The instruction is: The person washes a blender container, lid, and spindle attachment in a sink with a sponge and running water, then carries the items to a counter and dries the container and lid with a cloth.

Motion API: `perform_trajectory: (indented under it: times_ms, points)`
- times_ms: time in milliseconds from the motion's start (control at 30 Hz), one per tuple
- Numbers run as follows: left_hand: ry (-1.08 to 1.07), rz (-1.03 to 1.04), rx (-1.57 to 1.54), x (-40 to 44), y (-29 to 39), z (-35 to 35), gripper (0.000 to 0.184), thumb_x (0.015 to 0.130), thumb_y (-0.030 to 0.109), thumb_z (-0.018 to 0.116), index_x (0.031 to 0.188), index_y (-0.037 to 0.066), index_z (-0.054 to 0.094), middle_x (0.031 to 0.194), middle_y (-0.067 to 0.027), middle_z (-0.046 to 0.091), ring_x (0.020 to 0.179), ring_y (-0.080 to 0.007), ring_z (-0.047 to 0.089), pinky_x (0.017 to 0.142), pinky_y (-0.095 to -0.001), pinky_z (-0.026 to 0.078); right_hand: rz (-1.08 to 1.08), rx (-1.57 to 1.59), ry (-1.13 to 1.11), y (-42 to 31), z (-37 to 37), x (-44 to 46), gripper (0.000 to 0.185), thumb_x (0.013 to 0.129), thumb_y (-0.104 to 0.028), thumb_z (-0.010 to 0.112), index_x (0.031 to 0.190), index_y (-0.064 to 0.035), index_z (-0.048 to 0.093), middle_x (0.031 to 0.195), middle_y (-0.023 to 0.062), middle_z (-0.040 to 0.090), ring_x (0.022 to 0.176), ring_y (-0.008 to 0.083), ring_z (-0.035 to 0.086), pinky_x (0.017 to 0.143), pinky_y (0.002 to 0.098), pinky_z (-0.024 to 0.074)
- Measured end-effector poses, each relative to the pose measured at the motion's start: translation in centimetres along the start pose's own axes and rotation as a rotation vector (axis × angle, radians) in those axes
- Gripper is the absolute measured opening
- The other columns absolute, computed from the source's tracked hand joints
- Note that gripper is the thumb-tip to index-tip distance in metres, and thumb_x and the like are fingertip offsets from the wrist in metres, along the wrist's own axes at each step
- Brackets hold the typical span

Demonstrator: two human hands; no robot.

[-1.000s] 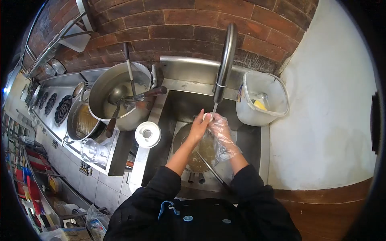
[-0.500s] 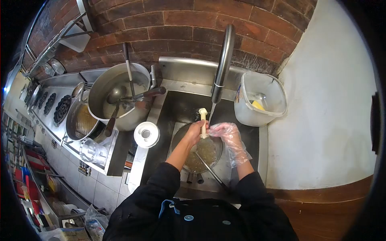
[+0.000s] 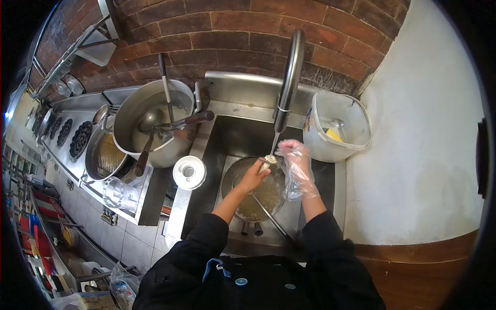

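So my left hand is bare and closed around this off-white piece, thumb and fingers together on it, one end poking out toward the faucet. The piece is up over the sink, right under the spout, and a thin stream of water is coming down at that end. My right hand is in a loose clear glove, just beside the piece on the other side of the stream, fingers curled in. Can't tell if they're pinching anything, the plastic kinda hides it. Below both hands there's a round pan down in the sink with cloudy, brownish water in it, and a long metal handle slants out of it toward me. On the ledge left of the sink sits a round white ring with a hole in the middle. Over to the right of the faucet I've got a see-through tub with a yellow sponge inside. Off to the left is the big pot with a few ladles and dark handles sticking out, a smaller pot next to it, and a clear jug nearer me.
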State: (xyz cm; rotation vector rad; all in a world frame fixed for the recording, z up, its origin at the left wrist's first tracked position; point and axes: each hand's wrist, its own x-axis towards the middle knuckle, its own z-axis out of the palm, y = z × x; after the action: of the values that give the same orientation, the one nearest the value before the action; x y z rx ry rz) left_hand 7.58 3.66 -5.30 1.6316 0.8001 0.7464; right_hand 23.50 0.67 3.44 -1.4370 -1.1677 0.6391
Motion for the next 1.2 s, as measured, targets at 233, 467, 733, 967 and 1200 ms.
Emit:
perform_trajectory:
  times_ms: [233,467,733,967,1200]
  points:
    - [-0.102,-0.535,-0.502,3.0,0.6,0.9,0.026,0.088,0.022,0.051,0.111,0.011,0.047,0.09,-0.0107,0.056,0.08,-0.0168,0.055,0.066,-0.0338,0.046,0.471,0.566,-0.364,-1.5,2.2,2.7,0.023,0.079,-0.021,0.062,0.091,-0.0005,0.059,0.075,0.0074,0.059,0.063,0.0162,0.058,0.059,0.0254,0.0486]
    - [-0.019,-0.448,-1.213,7.8,-0.2,3.2,0.023,0.09,0.015,0.042,0.108,0.005,0.05,0.105,-0.013,0.056,0.095,-0.0259,0.057,0.085,-0.0397,0.048,0.129,0.451,-0.199,-0.4,2.5,2.2,0.018,0.073,-0.013,0.061,0.087,-0.0023,0.06,0.07,0.005,0.058,0.058,0.0131,0.055,0.053,0.0259,0.0441]
    - [-0.113,-0.593,-1.129,7.2,5.9,1.7,0.027,0.087,0.029,0.049,0.108,0.013,0.052,0.102,-0.0084,0.058,0.09,-0.025,0.058,0.078,-0.0477,0.05,0.061,0.096,-0.505,-4.9,-0.3,4.2,0.02,0.066,-0.015,0.066,0.079,-0.0011,0.062,0.077,0.0049,0.06,0.071,0.0122,0.056,0.062,0.0273,0.0451]
    - [-0.185,-0.659,-0.66,7.7,7.0,-0.2,0.024,0.086,0.019,0.048,0.103,0.003,0.047,0.077,-0.0108,0.058,0.059,-0.0193,0.059,0.052,-0.0314,0.053,-0.227,-0.254,0.018,-0.9,-0.8,10.4,0.01,0.063,-0.007,0.066,0.071,-0.0033,0.061,0.068,0.011,0.061,0.064,0.0211,0.06,0.058,0.0334,0.0469]
    - [-0.127,-0.409,0.335,7.3,11.6,-2.1,0.025,0.071,0.023,0.06,0.07,-0.001,0.064,0.069,-0.0133,0.063,0.064,-0.0214,0.063,0.055,-0.0325,0.052,-0.137,-0.293,-0.11,6.6,0.1,17.0,0.008,0.072,-0.007,0.055,0.076,-0.0021,0.06,0.078,0.0205,0.06,0.075,0.0376,0.059,0.065,0.0414,0.0473]
